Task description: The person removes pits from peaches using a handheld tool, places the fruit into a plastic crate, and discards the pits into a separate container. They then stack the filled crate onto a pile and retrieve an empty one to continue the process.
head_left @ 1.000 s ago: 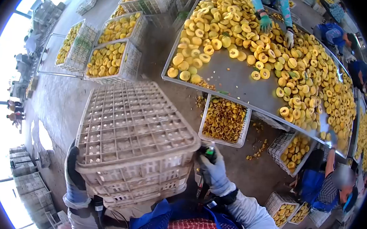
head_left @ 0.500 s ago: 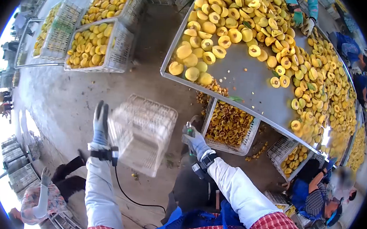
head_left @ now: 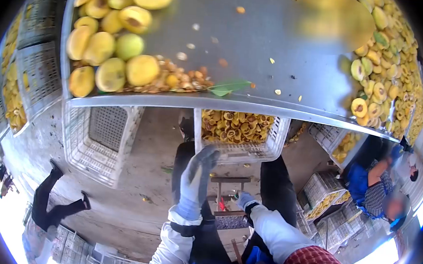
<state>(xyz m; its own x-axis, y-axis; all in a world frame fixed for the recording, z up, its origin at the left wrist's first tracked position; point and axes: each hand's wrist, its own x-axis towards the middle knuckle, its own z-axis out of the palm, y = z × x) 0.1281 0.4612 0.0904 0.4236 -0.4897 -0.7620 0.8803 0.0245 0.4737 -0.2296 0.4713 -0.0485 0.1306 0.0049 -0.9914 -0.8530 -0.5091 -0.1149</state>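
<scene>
My left hand (head_left: pixel 195 182), in a grey-white glove, is raised over my left thigh with its fingers stretched out. It holds nothing and lies nearest to the crate of dark apricot-like fruit pieces (head_left: pixel 236 129) below the table edge. Low between my knees is my gloved right hand (head_left: pixel 246 201), with its fingers curled. A small greenish bit shows at its fingertips, too small to name. Just beside that hand is a low stool (head_left: pixel 227 222) with a wooden frame. At the left, a white plastic crate (head_left: pixel 101 159) stands on the floor under the table edge, apart from both hands.
A metal table (head_left: pixel 238 105) spans the front, bearing halved yellow fruit (head_left: pixel 111 74), loose pits (head_left: pixel 176 78) and a green leaf (head_left: pixel 229 87). Filled crates (head_left: pixel 38 63) are stacked at left. A seated co-worker (head_left: pixel 372 187) is at right; another person (head_left: pixel 43 218) is at lower left.
The white crate between my hands is now under the table's left side, released. My view has moved closer to the table. Both hands have drawn in towards my legs, the right down beside the stool.
</scene>
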